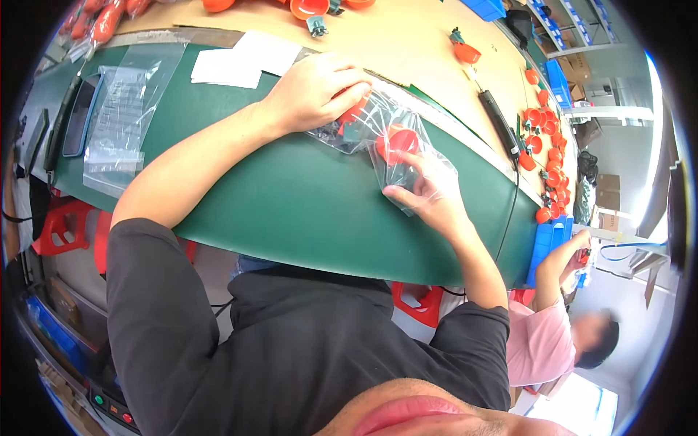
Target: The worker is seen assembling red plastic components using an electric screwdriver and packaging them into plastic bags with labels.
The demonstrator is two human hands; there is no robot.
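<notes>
A clear plastic bag point(389, 120) lies across the green mat in front of me, with a round orange cup point(398, 142) showing through its film. My left hand point(318, 91) is closed at the bag's left end, its fingers curled round an orange piece point(353, 110) with a dark green fitting, partly hidden by the fingers. At the bag's right end is my right hand point(432, 190), thumb and fingers closing on the film beside the orange cup. Plastic covers part of these fingers; I cannot tell whether they are inside the bag or behind it.
White papers point(236, 64) lie beyond my left forearm, near a flat clear bag point(122, 120) and a phone-like device point(81, 116). Orange cups point(545, 138) are heaped along the right edge by a black bar-shaped tool point(499, 125). A co-worker in pink point(542, 338) sits at right.
</notes>
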